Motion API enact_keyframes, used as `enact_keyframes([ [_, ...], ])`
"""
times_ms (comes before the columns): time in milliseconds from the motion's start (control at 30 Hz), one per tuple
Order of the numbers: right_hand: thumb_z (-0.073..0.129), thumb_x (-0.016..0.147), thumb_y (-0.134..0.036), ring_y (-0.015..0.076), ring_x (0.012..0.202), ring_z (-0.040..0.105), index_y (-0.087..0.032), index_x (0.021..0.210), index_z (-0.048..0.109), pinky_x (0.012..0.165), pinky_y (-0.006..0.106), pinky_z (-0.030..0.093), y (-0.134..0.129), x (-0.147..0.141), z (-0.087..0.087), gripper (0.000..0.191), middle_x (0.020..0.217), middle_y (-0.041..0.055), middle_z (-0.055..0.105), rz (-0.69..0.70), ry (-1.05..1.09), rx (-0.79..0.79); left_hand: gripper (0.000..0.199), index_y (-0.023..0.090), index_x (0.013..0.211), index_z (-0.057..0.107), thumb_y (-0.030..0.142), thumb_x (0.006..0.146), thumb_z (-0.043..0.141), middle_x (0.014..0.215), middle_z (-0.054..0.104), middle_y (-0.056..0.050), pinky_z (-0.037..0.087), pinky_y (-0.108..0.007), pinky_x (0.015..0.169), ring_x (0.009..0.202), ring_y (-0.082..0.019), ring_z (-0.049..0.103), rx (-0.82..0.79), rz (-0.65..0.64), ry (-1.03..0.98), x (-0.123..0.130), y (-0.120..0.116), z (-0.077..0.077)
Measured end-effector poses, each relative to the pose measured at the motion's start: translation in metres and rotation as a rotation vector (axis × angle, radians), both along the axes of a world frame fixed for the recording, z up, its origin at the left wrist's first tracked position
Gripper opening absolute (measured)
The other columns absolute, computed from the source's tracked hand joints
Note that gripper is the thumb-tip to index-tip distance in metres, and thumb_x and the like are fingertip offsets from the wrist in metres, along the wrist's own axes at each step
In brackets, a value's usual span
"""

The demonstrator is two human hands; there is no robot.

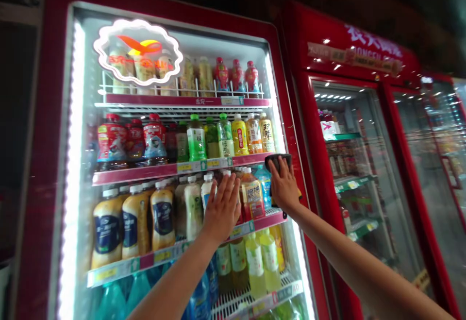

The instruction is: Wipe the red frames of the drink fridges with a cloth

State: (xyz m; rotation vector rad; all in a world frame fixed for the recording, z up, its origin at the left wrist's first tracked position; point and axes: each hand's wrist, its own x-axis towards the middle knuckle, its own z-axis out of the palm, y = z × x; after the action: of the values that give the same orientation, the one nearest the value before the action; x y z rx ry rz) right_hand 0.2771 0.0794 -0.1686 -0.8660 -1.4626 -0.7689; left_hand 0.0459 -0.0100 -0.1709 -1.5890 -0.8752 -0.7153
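My left hand [222, 208] lies flat against or just before the glass door [145, 99] of a lit drinks fridge, fingers stretched, in front of the third shelf's bottles. Farther right, my right hand [284, 186] covers a black pad [277, 160] with a bit of yellow at its edge, at the door's right side. Its fingers reach over the pad, and the palm hides most of it. Behind the glass near my hands stand an orange-brown tea bottle [252, 196] and a blue bottle [263, 181].
The red fridge frame [291, 130] edges the door. Shelves hold several bottles, such as a green one [195, 138] and a brown one with a dark label [162, 218]. A glowing sign [138, 52] hangs top left. Another red fridge [358, 75] stands to the right.
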Motion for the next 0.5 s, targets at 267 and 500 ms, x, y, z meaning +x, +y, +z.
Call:
enact_keyframes([
  [267,0.041,0.099,-0.016,0.0262,0.153,0.026,-0.030,0.155,0.040,0.124,0.052,0.029,0.014,0.031,0.038,0.058,0.166,0.0068,0.031,0.032,-0.133,-0.004,0.087,0.017,0.163,0.003,0.034,0.096,0.055,0.167,0.023,-0.011,0.001,-0.050,0.130,0.157,-0.023,0.013,-0.017,-0.014,-0.018,0.028,0.023,0.000],
  [500,0.040,0.100,-0.018,0.0279,0.152,0.029,-0.033,0.157,0.034,0.121,0.059,0.031,0.044,0.083,-0.042,0.059,0.165,0.0084,0.033,0.021,0.027,0.006,0.083,0.016,0.163,0.002,0.035,0.097,0.050,0.167,0.023,-0.013,0.003,-0.052,0.129,0.156,-0.026,0.016,0.038,-0.056,0.009,0.029,0.031,-0.003],
])
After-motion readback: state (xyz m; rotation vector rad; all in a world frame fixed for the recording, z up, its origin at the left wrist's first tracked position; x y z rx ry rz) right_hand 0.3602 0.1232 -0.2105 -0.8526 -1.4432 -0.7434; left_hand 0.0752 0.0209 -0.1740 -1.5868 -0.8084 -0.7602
